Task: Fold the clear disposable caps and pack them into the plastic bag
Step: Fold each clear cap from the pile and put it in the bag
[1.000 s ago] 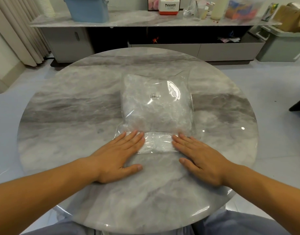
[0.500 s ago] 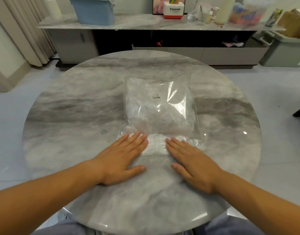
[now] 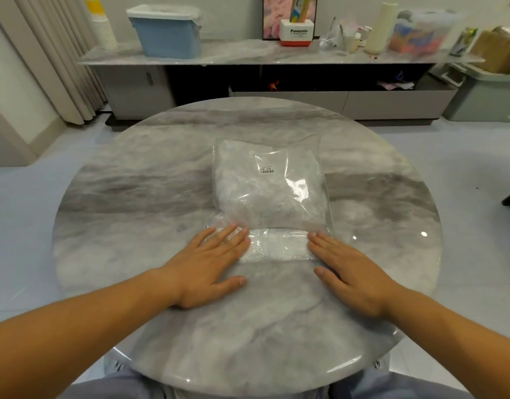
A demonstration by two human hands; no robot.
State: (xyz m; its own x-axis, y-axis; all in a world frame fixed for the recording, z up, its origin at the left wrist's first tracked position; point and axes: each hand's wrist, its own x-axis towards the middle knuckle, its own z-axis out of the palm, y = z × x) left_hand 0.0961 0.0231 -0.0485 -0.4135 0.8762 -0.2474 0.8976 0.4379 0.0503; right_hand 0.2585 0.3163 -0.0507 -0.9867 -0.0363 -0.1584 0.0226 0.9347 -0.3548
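Two hands down flat on the round marble table (image 3: 132, 203), toward its near edge. Left hand (image 3: 207, 266): palm down, fingers straight and close together, gripping nothing, fingertips pressing the near left corner of the clear plastic bag (image 3: 302, 156). Thumb out to the side, flat on bare marble. Right hand (image 3: 351, 272): same story, palm down, fingers straight, nothing clasped, fingertips on the bag's near right corner.

Between the two hands, a flattened strip (image 3: 279, 246) of the bag's near end, low against the tabletop, white crinkled film inside it. Mouth of the bag sealed or not: cannot tell.

Beyond the fingertips, the plump main body of the bag at the middle of the table, a touch right of centre, stuffed with the clear disposable caps (image 3: 242, 194), one whitish crumpled mass. Small white barcode label (image 3: 266, 169) on the top face, glare streaks just right of it. Far end of the bag thin and flat, well short of the table's far edge.

Out past that far edge, a long marble-topped low cabinet (image 3: 248, 53) along the wall. On it, from the left: a stack of white cups (image 3: 104, 30), a blue lidded bin (image 3: 168, 36), a white-and-red Panasonic box (image 3: 297, 34) in front of a pink framed picture (image 3: 274, 15), a cream cylinder (image 3: 382, 27), a clear tub (image 3: 420, 33) of colourful bits. Beige curtain (image 3: 55, 59) at far left, grey storage crate (image 3: 484, 96) on the floor at far right. Below the table's near edge, grey trousers (image 3: 118, 387).
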